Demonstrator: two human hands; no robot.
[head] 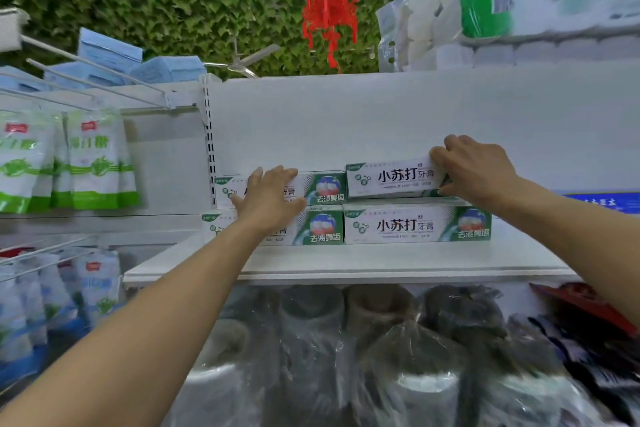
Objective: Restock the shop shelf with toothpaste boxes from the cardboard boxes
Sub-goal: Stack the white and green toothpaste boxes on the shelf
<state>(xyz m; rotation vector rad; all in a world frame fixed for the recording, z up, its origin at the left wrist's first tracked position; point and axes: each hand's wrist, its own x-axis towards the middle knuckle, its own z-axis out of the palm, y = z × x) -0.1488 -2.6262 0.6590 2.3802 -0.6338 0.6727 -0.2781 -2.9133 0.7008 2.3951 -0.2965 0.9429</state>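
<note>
Toothpaste box [391, 179] long axis left-right; right hand [476, 170] grips it; left hand [268, 199] fingers flat.

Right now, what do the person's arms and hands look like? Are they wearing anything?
Nothing is worn that I can see. The left hand and the right hand have no gloves, rings, bracelets or watch. No sleeves show either, all the way to the picture's edges.
</note>
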